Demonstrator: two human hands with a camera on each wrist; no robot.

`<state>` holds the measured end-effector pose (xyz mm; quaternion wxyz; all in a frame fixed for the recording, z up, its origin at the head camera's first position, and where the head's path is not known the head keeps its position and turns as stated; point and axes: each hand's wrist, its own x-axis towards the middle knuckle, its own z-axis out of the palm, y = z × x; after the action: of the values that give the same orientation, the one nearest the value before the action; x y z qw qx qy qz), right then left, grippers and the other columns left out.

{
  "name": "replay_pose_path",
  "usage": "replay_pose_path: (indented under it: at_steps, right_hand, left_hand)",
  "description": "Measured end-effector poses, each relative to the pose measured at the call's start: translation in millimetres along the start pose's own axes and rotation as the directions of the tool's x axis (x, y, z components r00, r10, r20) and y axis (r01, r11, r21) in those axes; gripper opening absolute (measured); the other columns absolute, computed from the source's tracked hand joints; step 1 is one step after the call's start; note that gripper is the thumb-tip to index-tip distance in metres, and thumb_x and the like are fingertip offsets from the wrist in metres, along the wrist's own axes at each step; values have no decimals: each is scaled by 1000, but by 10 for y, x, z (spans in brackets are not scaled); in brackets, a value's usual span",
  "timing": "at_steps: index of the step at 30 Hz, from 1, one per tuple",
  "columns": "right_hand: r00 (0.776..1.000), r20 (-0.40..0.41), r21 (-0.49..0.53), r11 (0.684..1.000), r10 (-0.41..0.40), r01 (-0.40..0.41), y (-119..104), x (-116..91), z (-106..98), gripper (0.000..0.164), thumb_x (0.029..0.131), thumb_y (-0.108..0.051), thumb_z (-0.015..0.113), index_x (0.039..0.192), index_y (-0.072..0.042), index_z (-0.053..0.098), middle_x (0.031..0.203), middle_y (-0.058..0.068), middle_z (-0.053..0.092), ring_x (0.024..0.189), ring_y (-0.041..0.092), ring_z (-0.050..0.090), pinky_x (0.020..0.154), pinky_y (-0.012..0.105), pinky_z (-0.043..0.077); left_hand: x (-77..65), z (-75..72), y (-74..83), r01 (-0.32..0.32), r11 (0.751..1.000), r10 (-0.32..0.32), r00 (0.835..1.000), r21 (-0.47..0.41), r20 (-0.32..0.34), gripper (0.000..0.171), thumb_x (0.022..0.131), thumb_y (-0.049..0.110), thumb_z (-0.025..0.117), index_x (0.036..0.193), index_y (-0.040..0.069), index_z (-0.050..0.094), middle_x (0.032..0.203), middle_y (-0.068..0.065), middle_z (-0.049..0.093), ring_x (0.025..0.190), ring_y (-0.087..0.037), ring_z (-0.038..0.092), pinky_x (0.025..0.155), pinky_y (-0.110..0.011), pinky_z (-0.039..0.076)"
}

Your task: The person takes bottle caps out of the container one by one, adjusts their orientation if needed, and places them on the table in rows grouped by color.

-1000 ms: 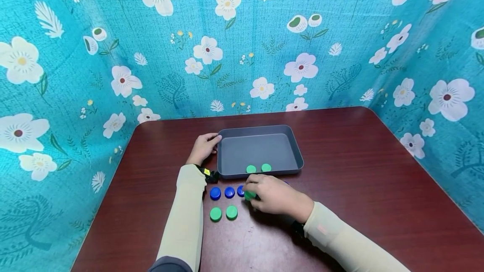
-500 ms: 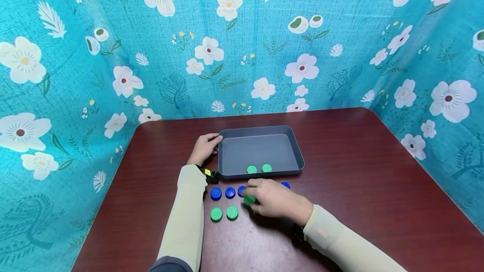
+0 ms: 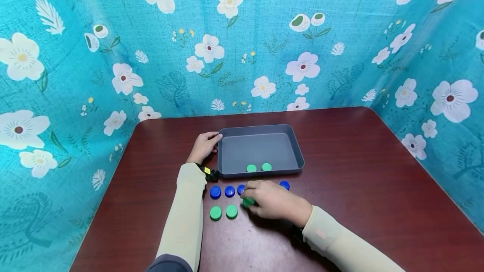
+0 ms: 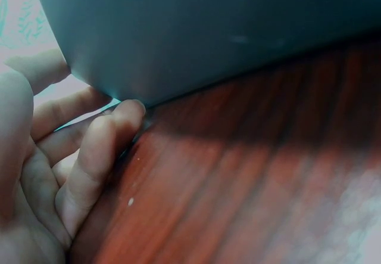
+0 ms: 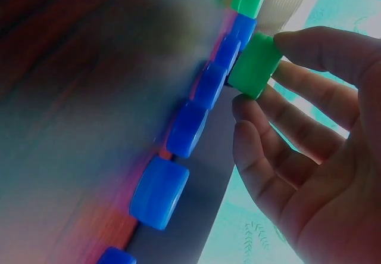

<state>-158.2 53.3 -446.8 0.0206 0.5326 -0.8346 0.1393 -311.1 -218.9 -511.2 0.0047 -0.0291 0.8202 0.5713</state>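
Observation:
My right hand [image 3: 270,200] pinches a green bottle cap [image 5: 256,65] between thumb and fingertips, just above the table. Under and beyond that hand runs a row of blue bottle caps [image 3: 215,192], part of it hidden by the fingers. Left of the held cap, two green caps [image 3: 232,211] lie on the table. At the left side of a shallow grey tray [image 3: 261,175], my left hand [image 3: 204,148] grips the rim; the left wrist view shows its fingers against the tray's outer wall [image 4: 178,37]. Two more green caps [image 3: 266,167] lie inside along the tray's near wall.
A dark red wooden table [image 3: 351,171] carries everything. Behind it and along the sides hangs a turquoise flowered cloth [image 3: 242,45]. One blue cap [image 3: 285,185] shows right of my right hand, close to the tray's near side.
The right hand has come slightly nearer to me and lower with the green cap, uncovering the blue cap at the right end. The left hand stays on the tray.

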Motion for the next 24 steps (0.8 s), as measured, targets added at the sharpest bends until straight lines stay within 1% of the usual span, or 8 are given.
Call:
replay_pose_path:
  at_steps: [8, 12, 19, 24]
  right_hand:
    - [1000, 17, -27, 1000, -15, 16, -46, 14, 70, 20, 84, -17, 75, 103, -14, 73, 92, -6, 58, 78, 4, 55, 65, 23, 49]
    - [1000, 29, -30, 1000, -7, 8, -59, 11, 81, 21, 84, -18, 74, 104, -14, 73, 92, -6, 59, 76, 5, 56, 65, 23, 49]
    - [999, 28, -27, 999, -15, 16, -79, 18, 96, 21, 85, -19, 74, 105, -14, 73, 93, -6, 61, 79, 6, 58, 67, 23, 50]
    - [999, 25, -27, 999, -25, 26, -92, 13, 114, 19, 85, -20, 74, 103, -15, 73, 91, -7, 60, 76, 4, 56, 65, 22, 49]
  left_hand:
    - [0, 7, 5, 11, 1000, -11, 1000, -5, -2, 43, 94, 42, 64, 126, 13, 66, 100, -8, 67, 71, -25, 64, 64, -34, 56]
    - [4, 8, 20, 6, 1000, -6, 1000, -10, 4, 43, 94, 42, 64, 126, 13, 66, 101, -8, 67, 71, -25, 64, 64, -34, 56]
    - [0, -6, 31, 3, 1000, -3, 1000, -9, -1, 44, 94, 43, 64, 126, 13, 67, 100, -9, 67, 71, -25, 64, 64, -35, 56]
    - [-15, -4, 16, 5, 1000, -5, 1000, 8, 4, 44, 94, 42, 63, 126, 13, 66, 98, -9, 66, 73, -26, 64, 65, -34, 56]
